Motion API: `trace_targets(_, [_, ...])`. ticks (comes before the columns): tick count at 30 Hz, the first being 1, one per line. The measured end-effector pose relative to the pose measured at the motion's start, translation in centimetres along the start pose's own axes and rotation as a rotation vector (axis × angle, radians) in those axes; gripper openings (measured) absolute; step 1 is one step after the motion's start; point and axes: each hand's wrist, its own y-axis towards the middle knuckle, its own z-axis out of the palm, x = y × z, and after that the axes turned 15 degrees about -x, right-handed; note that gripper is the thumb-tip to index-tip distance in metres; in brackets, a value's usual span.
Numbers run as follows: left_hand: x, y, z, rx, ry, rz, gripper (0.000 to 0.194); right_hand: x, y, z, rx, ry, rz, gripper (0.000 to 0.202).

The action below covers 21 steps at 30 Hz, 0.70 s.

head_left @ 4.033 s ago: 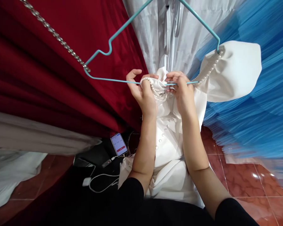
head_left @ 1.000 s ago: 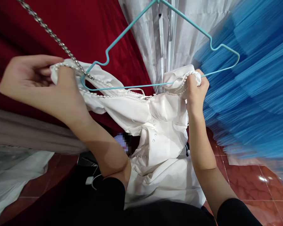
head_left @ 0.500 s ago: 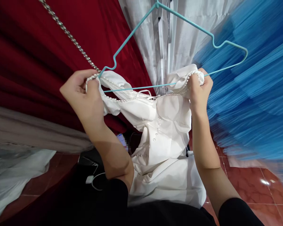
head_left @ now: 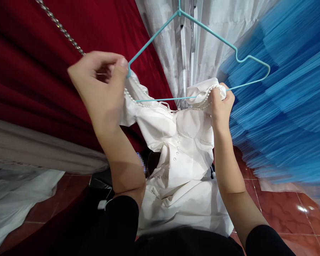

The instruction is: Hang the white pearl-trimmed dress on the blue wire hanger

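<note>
A white dress (head_left: pixel 192 153) with pearl-like trim and small buttons hangs down in front of me and spreads over my lap. My left hand (head_left: pixel 104 76) is closed at the left end of a light blue hanger (head_left: pixel 209 32), its thumb against the bend; the left sleeve is partly hidden behind it. My right hand (head_left: pixel 222 103) pinches the beaded edge of the right sleeve. The hanger's bottom bar crosses the neckline, and its right end sticks out past my right hand.
Dark red fabric (head_left: pixel 117 32) with a beaded strand hangs at the left. White fabric (head_left: pixel 216 32) is behind the hanger, and layered blue tulle (head_left: pixel 288 99) fills the right. Reddish tiles (head_left: pixel 280 209) show below; a white plug (head_left: pixel 102 204) with a cable lies at lower left.
My left hand has moved up and right along the hanger's left end, now covering part of the sleeve. The hanger has shifted slightly left and down at its right end.
</note>
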Motion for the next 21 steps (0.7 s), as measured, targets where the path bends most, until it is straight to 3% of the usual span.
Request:
trace_targets(3, [-0.5,-0.8,0.6,0.035,-0.116,0.009,0.020,0.1,-0.1,0.1,-0.002,0.013,0.004,0.034])
trace_targets(6, [-1.3,-2.4,1.0,-0.188,-0.282,0.019,0.013,0.3,-0.3,0.1,-0.005,0.018,0.011,0.032])
trace_targets(8, [-2.0,-4.0,1.2,-0.337,-0.364,-0.087,0.014,0.4,-0.4,0.2,-0.002,0.026,0.019,0.031])
trace_targets(9, [-2.2,-5.0,1.3,-0.342,-0.382,-0.193,0.017,0.4,-0.4,0.2,0.000,0.031,0.022,0.031])
trace_targets(10, [-2.4,-6.1,1.4,-0.269,-0.382,-0.335,0.020,0.5,-0.5,0.2,-0.001,0.036,0.023,0.031])
trace_targets(13, [-2.4,-9.0,2.5,0.169,-0.353,-0.779,0.032,0.5,-0.6,0.2,-0.003,0.041,0.029,0.031])
trace_targets(14, [-2.3,-9.7,3.2,0.248,-0.390,-0.867,0.033,0.5,-0.6,0.3,-0.004,0.039,0.030,0.030])
trace_targets(15, [-2.2,-10.1,3.9,0.260,-0.464,-0.913,0.033,0.5,-0.6,0.3,-0.004,0.036,0.031,0.030])
trace_targets(21, [-2.9,-10.8,7.0,0.045,-0.940,-0.933,0.017,0.5,-0.6,-0.1,0.008,-0.001,0.013,0.028])
